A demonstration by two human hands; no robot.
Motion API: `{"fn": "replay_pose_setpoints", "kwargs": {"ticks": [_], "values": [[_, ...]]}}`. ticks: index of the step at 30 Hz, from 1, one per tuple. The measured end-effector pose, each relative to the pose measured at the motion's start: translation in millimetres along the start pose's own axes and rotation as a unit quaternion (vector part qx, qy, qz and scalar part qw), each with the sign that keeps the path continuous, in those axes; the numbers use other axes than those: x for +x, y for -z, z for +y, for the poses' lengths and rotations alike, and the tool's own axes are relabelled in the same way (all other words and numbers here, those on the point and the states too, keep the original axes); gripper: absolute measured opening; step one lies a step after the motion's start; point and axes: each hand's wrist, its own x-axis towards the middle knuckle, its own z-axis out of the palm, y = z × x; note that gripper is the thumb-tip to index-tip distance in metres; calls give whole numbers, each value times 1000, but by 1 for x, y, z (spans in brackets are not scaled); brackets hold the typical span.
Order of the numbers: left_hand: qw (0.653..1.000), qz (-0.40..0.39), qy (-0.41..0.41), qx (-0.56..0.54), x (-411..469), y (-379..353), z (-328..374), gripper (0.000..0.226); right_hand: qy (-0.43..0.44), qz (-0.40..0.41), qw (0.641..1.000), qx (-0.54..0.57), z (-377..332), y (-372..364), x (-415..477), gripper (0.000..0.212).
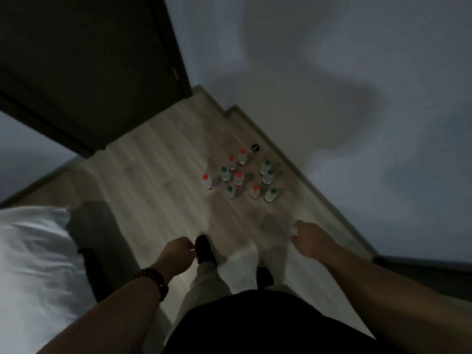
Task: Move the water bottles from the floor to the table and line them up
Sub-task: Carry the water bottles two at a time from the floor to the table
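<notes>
L hand [178, 252]: fingers loosely curled, nothing in it, bead bracelet [153, 279] on wrist. R hand [307, 237]: out fwd, fingers relaxed, also empty. It's a bit blurred, so can't read finger detail. Both well apart from the load. Shoes [204, 249] between the hands, on light wood floor [153, 175].

Water bottles [240, 175]: 10 by my count, upright, tight cluster on the floor ahead, near the wall [332, 98]. Red + green caps mixed. Small black round obj [255, 147] just behind the cluster, can't tell what. No table in frame. None look moved yet imo.

Risks, my read:
- cluster is packed; going for an inner one likely clips neighbours → domino. Take outer ones first, e.g. red-cap loner [206, 181] on the left edge.
- poor light, clear bodies hard to see, caps the only cue → misjudged grab.
- several per hand by the necks → slip/drop if full.
- stepping in close → foot kicks the front row.
- white bedding [30, 251] on left + dark door [89, 60] narrow the turn → snag w/ load.
- table pos unknown → can't plan the path.
</notes>
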Motion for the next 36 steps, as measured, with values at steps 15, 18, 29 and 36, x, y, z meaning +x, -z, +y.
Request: {"fn": "replay_pose_setpoints", "kwargs": {"ticks": [15,18,29,36], "values": [[996,-55,-60,-38,239,22,14,18,-88,-1,980,181,-71,-47,198,50],[995,-43,-39,-80,301,-26,15,20,-93,10,973,212,-53,-88,270,52],[988,21,-116,-97,515,-156,30,66,-36,110,947,301,0,-201,481,81],[979,-6,-202,-25,625,-159,26,124,79,170,938,290,14,-202,577,98]]}}
